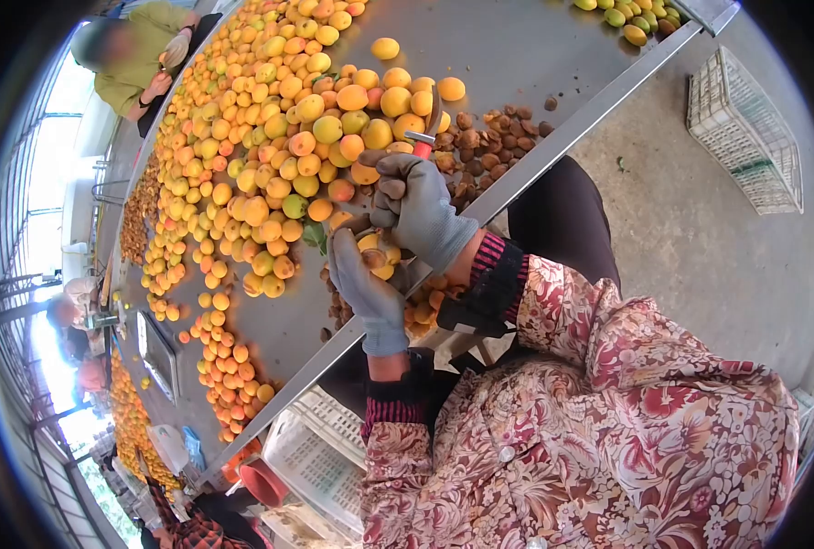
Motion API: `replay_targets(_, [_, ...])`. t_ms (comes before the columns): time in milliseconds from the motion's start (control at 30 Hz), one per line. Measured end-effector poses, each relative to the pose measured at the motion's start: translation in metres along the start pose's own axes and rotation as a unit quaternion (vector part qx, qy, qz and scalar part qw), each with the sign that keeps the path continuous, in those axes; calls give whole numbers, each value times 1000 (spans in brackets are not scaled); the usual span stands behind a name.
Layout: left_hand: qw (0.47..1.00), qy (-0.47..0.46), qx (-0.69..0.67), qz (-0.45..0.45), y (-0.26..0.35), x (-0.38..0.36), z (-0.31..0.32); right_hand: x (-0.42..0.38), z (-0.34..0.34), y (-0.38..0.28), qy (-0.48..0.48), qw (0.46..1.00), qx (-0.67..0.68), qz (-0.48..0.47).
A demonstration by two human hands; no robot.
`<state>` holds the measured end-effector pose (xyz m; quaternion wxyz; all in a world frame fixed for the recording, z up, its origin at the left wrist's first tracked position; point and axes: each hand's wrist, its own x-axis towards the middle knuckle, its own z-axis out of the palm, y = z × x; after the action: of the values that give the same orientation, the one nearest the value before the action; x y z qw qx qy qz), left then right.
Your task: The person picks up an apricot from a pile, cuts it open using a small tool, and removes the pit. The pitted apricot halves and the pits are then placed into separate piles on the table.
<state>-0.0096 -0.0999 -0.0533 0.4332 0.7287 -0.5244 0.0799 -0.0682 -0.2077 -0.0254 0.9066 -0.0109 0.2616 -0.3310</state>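
My right hand (425,209), in a grey glove, is closed around the red handle of a knife (423,146). Its curved blade points away from me, over the fruit. Just below it, my left hand (368,288), gloved alike, curls its fingers around an apricot (386,261), partly hidden between the two hands. Brown fingertips of the gloves nearly meet above this fruit. A big heap of orange and yellow apricots (261,165) lies beyond my hands on the metal table (517,50). Brown apricot pits (489,146) form a pile beside my right hand.
The table's raised metal edge (590,110) runs between my body and the fruit. Greener fruit (631,16) lies at the far corner. White plastic crates stand on the floor (745,128) and under the table (320,448). Another person (133,59) works across the table.
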Motion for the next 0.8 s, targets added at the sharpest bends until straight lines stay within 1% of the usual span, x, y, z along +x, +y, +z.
replay_targets(67, [1000,-13,-24,-3,2,0,-1,4,-8,3,-18,1000,3,-5])
replay_targets(133, [997,51,-22,62,-1,-2,3,9,-15,2,-96,995,38,17])
replay_targets(167, [996,53,-23,63,-4,0,3,7,-13,1,-99,994,37,16])
replay_targets(233, [998,-35,49,27,-10,3,1,-5,-5,0,-95,983,-102,-119])
replay_targets(267, [998,-34,48,27,-10,5,1,-16,4,1,-96,983,-103,-120])
replay_targets(300, [988,-101,-53,-100,-10,6,1,-26,15,4,-111,969,-167,-147])
replay_targets(333, [948,-166,-152,-224,-8,9,0,-31,21,6,-124,950,-230,-172])
replay_targets(367, [948,-166,-153,-224,-5,11,-2,-24,17,4,-124,950,-230,-172])
replay_targets(433, [979,-162,-60,-104,-1,14,-6,-5,3,-1,-92,983,-105,-119])
replay_targets(467, [979,-161,-59,-106,-5,12,-6,-1,-1,1,-76,992,-70,-68])
replay_targets(500, [988,-134,-44,-67,-11,9,-2,5,-5,2,-76,992,-70,-68])
replay_targets(533, [993,-108,-29,-28,-13,8,-1,7,-5,2,-79,996,-4,-27])
replay_targets(567, [993,-112,-29,-31,-12,4,-1,7,-5,3,-81,995,63,15])
replay_targets(633, [997,1,27,69,-6,-3,-5,7,-3,11,-64,995,69,32])
replay_targets(667, [997,3,31,68,0,-2,-7,6,0,13,-76,996,37,14])
replay_targets(700, [999,1,-12,33,7,0,-9,6,2,15,-88,996,6,-5])
replay_targets(733, [998,-1,-56,1,10,2,-10,8,1,15,-111,993,31,7])
replay_targets(800, [999,2,-49,-7,4,2,-7,14,-2,16,-122,991,47,12])
